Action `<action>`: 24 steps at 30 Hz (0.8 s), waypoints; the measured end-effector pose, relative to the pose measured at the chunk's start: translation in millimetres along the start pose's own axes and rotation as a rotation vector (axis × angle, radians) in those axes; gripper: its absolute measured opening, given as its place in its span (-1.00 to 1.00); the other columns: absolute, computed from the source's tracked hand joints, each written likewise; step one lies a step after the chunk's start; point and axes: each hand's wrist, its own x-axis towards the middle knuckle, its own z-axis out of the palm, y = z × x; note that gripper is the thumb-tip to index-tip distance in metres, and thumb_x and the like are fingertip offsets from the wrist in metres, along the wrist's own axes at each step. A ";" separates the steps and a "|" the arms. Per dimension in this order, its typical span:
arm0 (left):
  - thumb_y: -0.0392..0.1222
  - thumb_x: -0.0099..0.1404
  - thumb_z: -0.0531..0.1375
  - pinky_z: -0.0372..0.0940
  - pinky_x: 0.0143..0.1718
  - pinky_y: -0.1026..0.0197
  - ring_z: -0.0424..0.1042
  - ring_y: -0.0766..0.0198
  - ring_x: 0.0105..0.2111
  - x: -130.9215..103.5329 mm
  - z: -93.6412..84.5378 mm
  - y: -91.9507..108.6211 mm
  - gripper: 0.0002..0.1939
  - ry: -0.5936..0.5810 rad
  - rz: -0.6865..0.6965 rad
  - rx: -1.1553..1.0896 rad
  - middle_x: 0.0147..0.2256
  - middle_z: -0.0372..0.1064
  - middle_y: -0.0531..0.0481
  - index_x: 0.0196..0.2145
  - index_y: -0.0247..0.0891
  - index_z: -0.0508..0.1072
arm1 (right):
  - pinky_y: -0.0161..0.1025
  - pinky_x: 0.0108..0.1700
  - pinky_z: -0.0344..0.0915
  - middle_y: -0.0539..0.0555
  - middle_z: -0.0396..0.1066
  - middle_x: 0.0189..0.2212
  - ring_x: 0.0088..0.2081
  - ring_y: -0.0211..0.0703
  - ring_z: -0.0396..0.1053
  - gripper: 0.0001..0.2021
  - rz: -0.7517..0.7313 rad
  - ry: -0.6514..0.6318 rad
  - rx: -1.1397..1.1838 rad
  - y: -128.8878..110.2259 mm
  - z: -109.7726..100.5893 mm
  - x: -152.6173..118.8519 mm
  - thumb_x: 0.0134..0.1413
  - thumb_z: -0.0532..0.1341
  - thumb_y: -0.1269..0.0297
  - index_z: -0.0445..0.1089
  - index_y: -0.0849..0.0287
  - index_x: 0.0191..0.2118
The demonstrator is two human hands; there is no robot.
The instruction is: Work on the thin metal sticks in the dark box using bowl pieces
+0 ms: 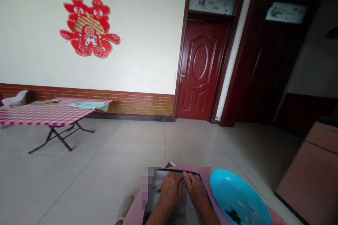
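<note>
Right now, seen from the head camera, both bare hands are bent over a shallow tray [154, 202], flat, roughly rectangular, with a thin dark rim and a pale grey inside. It lies on a smooth pink top [135, 208] with a rounded outline, close to that top's far edge. The left hand [172, 187] curls inward, knuckles raised, its fingers drawn narrow near the tray's far rim. Just beside it, the right hand [194, 185] reaches to the same rim with fingers bent and close together; whether either one pinches anything between its fingertips, I cannot tell. At the right edge of the pink top sits a glossy blue basin [224, 182], oval to the eye and plastic-looking, holding small black pieces [233, 215] and some blurred clear strips [249, 211].

Across the pale, glossy floor tiles [132, 137], a folding table [52, 111] wears a pink-and-white checked cover above thin crossed legs; a limp, pale green cloth [91, 105] droops over its right edge. Brick-patterned cladding [142, 105] runs low along the wall, under a scalloped red ornament [89, 26], and the polished dark red door [200, 59] bears a raised oval panel.
</note>
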 end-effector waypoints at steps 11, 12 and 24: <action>-0.29 0.27 -0.03 0.31 -0.19 0.10 0.42 0.16 -0.27 4.9 -12.9 -0.8 -0.70 -0.052 0.048 -0.085 -0.32 0.48 -0.09 -0.28 -0.23 0.50 | -0.29 -0.44 0.10 0.04 0.35 -0.64 -0.54 -0.22 0.26 -0.61 0.107 -0.073 0.244 -13.4 -11.6 2.3 0.11 -0.09 0.11 0.23 0.13 -0.62; -0.29 0.27 -0.03 0.31 -0.21 0.10 0.42 0.16 -0.30 5.9 -14.1 -0.8 -0.70 -0.062 0.053 -0.078 -0.36 0.48 -0.08 -0.29 -0.22 0.51 | -0.29 -0.45 0.10 0.02 0.33 -0.66 -0.55 -0.22 0.25 -0.61 0.139 -0.076 0.287 -14.2 -11.8 3.1 0.09 -0.08 0.10 0.22 0.12 -0.64; -0.20 0.30 0.00 0.36 -0.23 0.11 0.46 0.19 -0.32 10.2 -10.3 -10.4 -0.74 0.043 0.196 -0.043 -0.35 0.50 -0.04 -0.30 -0.20 0.49 | -0.34 -0.63 0.10 -0.08 0.15 -0.83 -0.74 -0.29 0.13 -0.58 0.551 -0.145 0.675 -30.0 -10.9 2.6 0.01 0.00 0.03 0.23 0.13 -0.73</action>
